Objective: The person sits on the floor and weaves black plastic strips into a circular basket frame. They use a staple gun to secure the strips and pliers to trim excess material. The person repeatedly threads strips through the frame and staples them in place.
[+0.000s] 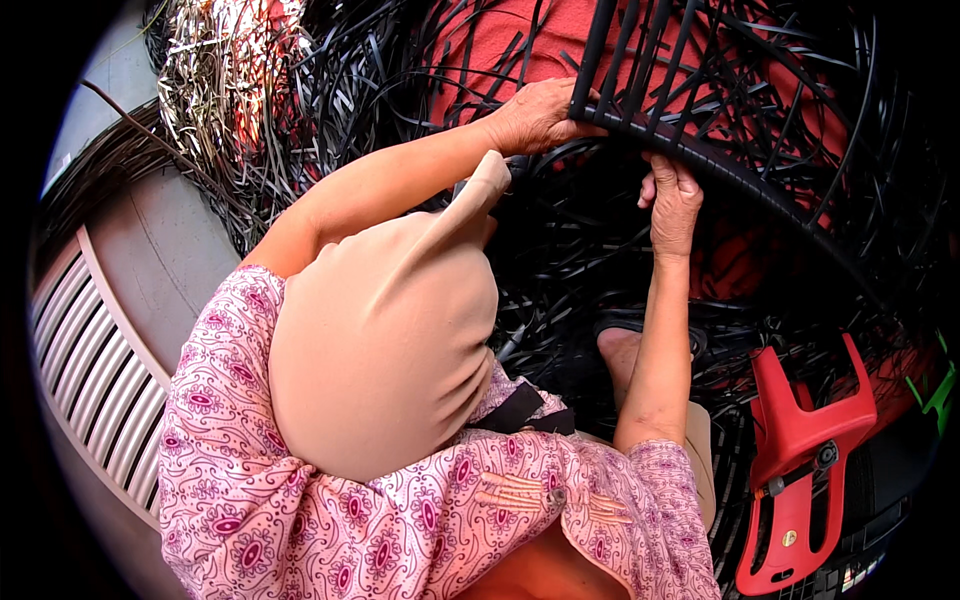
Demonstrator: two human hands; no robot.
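Note:
A black slatted frame (740,172) with a curved, wrapped rim crosses the upper right, and its flat bars run upward from the rim. My left hand (540,115) grips the rim's left end, fingers partly hidden behind it. Just below the rim, further right, my right hand (675,195) has its fingers bent and pressed up against the underside. A thin strip may be between those fingers, but I cannot make one out. Loose black strips (560,250) lie tangled below and around both hands. A red cloth-like surface (480,60) shows behind the bars.
My raised knee in beige trousers (380,330) stands close below my left arm. A red plastic seat-shaped piece (800,460) lies at the lower right. Shiny strips (230,90) are heaped at the upper left, above a pale slatted panel (95,370). Something green (935,395) shows at the right edge.

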